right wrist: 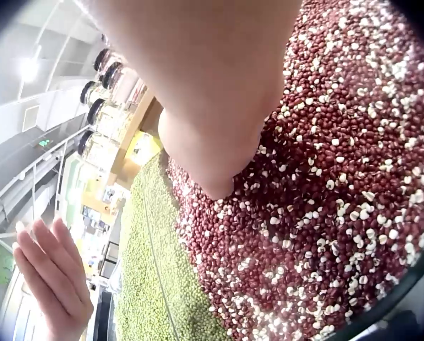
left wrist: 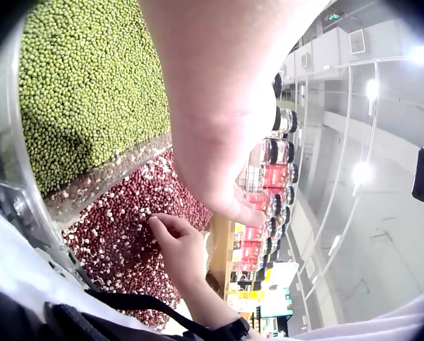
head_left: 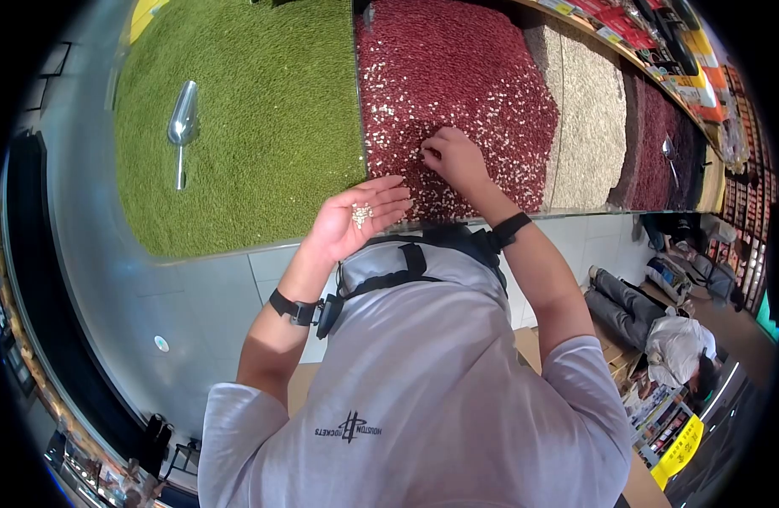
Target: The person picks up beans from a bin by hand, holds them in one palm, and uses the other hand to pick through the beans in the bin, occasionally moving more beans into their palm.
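My left hand (head_left: 364,216) is palm up near the front edge of the bins, fingers straight and together. A small pile of white grains (head_left: 361,215) lies in its palm. Over the dark red beans (head_left: 457,51), my right hand (head_left: 459,161) is lowered with curled fingers, thumb and forefinger tips close together at the bean surface. I cannot tell whether a grain is between those tips. Many white grains (right wrist: 359,213) are scattered through the red beans around it. The left wrist view shows the right hand (left wrist: 182,249) from the side, and the right wrist view shows the raised left fingers (right wrist: 52,266).
A bin of green mung beans (head_left: 254,127) adjoins on the left, with a metal scoop (head_left: 183,127) lying on it. A clear divider (left wrist: 112,174) separates the two bins. Pale grains (head_left: 588,118) fill a bin on the right. Jars (left wrist: 276,174) stand on a shelf behind. A person (head_left: 660,334) is at the right.
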Motion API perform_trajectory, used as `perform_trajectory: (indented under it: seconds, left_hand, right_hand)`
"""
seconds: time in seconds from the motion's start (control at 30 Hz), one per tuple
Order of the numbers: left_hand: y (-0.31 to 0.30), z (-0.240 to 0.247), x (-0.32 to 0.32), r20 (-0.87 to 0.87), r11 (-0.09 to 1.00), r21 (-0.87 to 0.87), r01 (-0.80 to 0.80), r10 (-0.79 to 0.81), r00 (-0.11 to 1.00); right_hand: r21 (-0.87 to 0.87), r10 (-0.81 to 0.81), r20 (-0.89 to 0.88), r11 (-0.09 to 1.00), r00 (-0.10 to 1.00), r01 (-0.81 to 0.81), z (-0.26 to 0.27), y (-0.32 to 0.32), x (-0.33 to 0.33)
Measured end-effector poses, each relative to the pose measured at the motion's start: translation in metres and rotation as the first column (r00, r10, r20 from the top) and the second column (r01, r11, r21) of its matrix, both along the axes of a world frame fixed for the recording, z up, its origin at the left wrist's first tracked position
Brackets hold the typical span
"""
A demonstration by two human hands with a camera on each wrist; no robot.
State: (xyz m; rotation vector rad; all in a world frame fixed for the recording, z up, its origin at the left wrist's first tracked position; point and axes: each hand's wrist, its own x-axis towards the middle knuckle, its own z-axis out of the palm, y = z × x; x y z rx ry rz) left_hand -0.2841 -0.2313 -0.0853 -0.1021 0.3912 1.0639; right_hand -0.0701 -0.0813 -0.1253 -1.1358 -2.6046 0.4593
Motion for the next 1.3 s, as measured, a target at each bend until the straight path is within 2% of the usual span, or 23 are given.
perform_trajectory:
  seconds: [0.13, 0.2, 0.27, 0.33, 0.37, 0.4, 0.5, 0.53, 0.63, 0.67, 0.73, 0.8, 0.87, 0.9, 0.93, 1.0, 1.1, 1.2, 1.27, 1.3]
  left_hand:
    - [0.001, -0.002, 0.002, -0.004, 1.000, -0.013, 0.010, -0.010, 1.000]
    - [0.003, -0.003, 0.005, 0.004, 1.000, -0.014, 0.017, -0.017, 1.000]
    - [0.006, -0.002, 0.009, 0.000, 0.999, -0.020, 0.026, -0.026, 1.000]
    - [0.010, -0.001, 0.013, -0.009, 0.999, -0.028, 0.032, -0.032, 0.999]
    - [0.011, -0.001, 0.016, -0.018, 0.999, -0.039, 0.034, -0.035, 0.999]
    - [0.013, -0.001, 0.018, -0.018, 0.999, -0.039, 0.027, -0.028, 0.999]
    - [0.021, -0.002, 0.026, -0.032, 0.997, -0.069, 0.046, -0.049, 0.998]
    - [0.024, 0.002, 0.028, -0.043, 0.995, -0.080, 0.060, -0.063, 0.997]
    - [0.028, -0.003, 0.034, -0.039, 0.993, -0.094, 0.071, -0.075, 0.996]
    - [0.028, -0.005, 0.036, -0.022, 0.993, -0.092, 0.079, -0.081, 0.996]
    - [0.030, 0.002, 0.039, -0.085, 0.988, -0.139, 0.073, -0.085, 0.993]
    - [0.031, -0.004, 0.040, 0.000, 0.984, -0.154, 0.085, -0.086, 0.996]
    - [0.032, 0.003, 0.037, -0.010, 0.987, -0.127, 0.096, -0.099, 0.995]
    - [0.031, 0.004, 0.035, -0.034, 0.986, -0.136, 0.094, -0.100, 0.994]
    - [0.029, 0.004, 0.033, -0.057, 0.985, -0.144, 0.094, -0.104, 0.993]
    - [0.025, -0.001, 0.028, -0.057, 0.985, -0.146, 0.088, -0.097, 0.994]
    - [0.018, -0.007, 0.022, -0.072, 0.982, -0.171, 0.080, -0.094, 0.993]
    - [0.009, -0.011, 0.018, 0.008, 0.988, -0.128, 0.082, -0.082, 0.997]
    - [0.006, -0.011, 0.015, 0.008, 0.986, -0.148, 0.080, -0.080, 0.997]
    - [0.005, -0.011, 0.013, 0.007, 0.986, -0.149, 0.074, -0.074, 0.997]
  right_hand:
    - [-0.059, -0.042, -0.071, 0.998, 0.997, 0.038, 0.017, -0.002, 0.010]
    - [-0.236, -0.107, -0.178, 0.970, 0.978, 0.063, 0.028, -0.003, 0.015]
    - [-0.246, -0.127, -0.218, 0.967, 0.968, 0.072, 0.042, -0.006, 0.018]
    - [-0.361, -0.215, -0.262, 0.926, 0.941, 0.111, 0.050, -0.008, 0.021]
    - [-0.361, -0.206, -0.313, 0.929, 0.927, 0.085, 0.051, -0.009, 0.024]
    - [-0.361, -0.200, -0.313, 0.929, 0.928, 0.079, 0.056, -0.010, 0.026]
    - [-0.509, -0.282, -0.252, 0.852, 0.926, 0.121, 0.077, -0.017, 0.027]
    - [-0.510, -0.275, -0.255, 0.853, 0.927, 0.112, 0.084, -0.021, 0.025]
    - [-0.380, 0.017, -0.344, 0.912, 0.939, -0.155, 0.101, -0.037, 0.018]
    - [-0.385, 0.021, -0.346, 0.908, 0.938, -0.163, 0.105, -0.041, 0.014]
    - [-0.304, 0.178, -0.270, 0.917, 0.946, -0.259, 0.109, -0.045, 0.006]
    - [-0.309, 0.180, -0.267, 0.915, 0.947, -0.261, 0.105, -0.041, 0.006]
    - [-0.304, 0.038, -0.321, 0.942, 0.946, -0.141, 0.092, -0.027, 0.011]
    - [-0.319, -0.026, -0.248, 0.946, 0.968, -0.056, 0.090, -0.021, 0.012]
    - [-0.322, -0.025, -0.245, 0.945, 0.969, -0.057, 0.084, -0.016, 0.013]
    - [-0.112, -0.002, -0.062, 0.994, 0.998, -0.005, 0.061, -0.006, 0.015]
    - [-0.117, 0.015, -0.020, 0.993, 1.000, -0.017, 0.037, 0.000, 0.005]
    - [-0.125, 0.019, 0.041, 0.992, 0.999, -0.014, 0.022, -0.003, -0.010]
    - [-0.172, -0.051, 0.125, 0.982, 0.991, 0.073, 0.015, -0.006, -0.017]
    - [-0.119, -0.054, 0.138, 0.990, 0.989, 0.070, 0.011, -0.006, -0.019]
